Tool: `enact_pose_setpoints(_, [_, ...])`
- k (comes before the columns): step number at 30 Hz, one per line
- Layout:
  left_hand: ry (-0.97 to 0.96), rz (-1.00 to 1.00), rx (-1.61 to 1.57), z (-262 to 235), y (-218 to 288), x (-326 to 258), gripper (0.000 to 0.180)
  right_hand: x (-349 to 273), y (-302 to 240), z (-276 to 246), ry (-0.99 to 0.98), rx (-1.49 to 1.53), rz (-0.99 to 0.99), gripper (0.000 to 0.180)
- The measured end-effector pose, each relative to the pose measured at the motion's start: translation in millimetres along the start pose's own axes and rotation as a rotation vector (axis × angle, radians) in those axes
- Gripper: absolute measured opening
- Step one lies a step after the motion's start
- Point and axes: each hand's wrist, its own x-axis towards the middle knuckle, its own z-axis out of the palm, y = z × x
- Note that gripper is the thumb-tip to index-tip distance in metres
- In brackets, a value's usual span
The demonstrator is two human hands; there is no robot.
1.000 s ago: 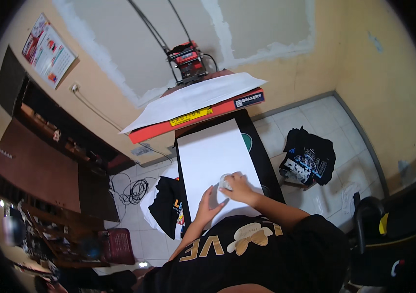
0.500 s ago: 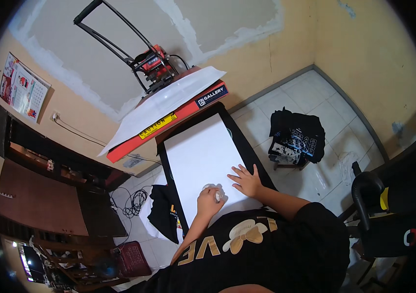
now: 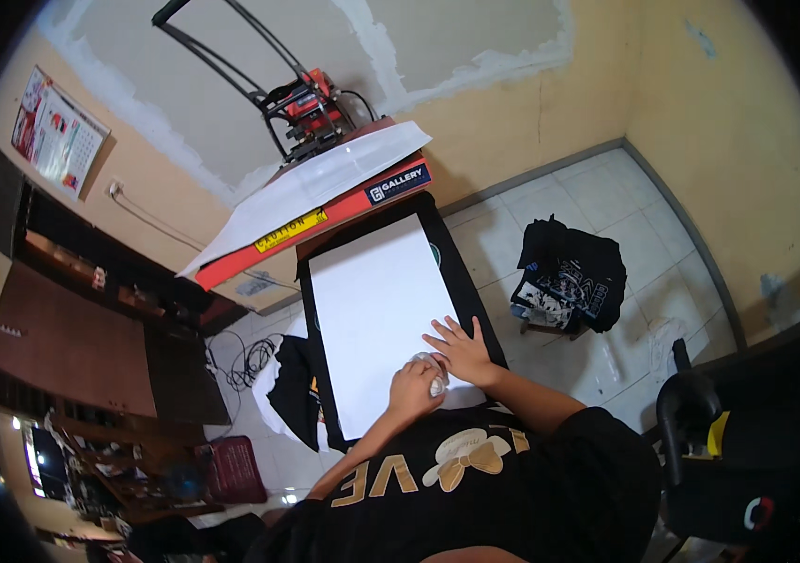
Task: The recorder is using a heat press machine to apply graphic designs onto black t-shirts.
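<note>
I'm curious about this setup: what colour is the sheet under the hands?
The sheet is plain white, seen best in the head view.

crumpled white wad (image 3: 437, 386) rests on white sheet (image 3: 373, 300)

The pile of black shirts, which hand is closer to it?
Right. The right hand lies spread on the white sheet, left of the pile of black shirts; the left hand is farther left, holding a whitish wad.
</note>
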Motion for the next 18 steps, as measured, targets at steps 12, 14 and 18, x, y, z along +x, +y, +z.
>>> enact_pose_setpoints(12, [0.162, -0.646, 0.222, -52, -99, -64, 0.047, 3, 0, -4, -0.071, 0.003, -0.021, 0.046])
enact_pose_setpoints(14, [0.187, -0.615, 0.202, -50, -98, -67, 0.046, 4, 1, -3, -0.061, -0.003, -0.01, 0.047])
enact_pose_setpoints(18, [0.122, -0.37, 0.144, -37, -61, -68, 0.041, 3, 4, -3, -0.102, -0.006, -0.007, 0.047])
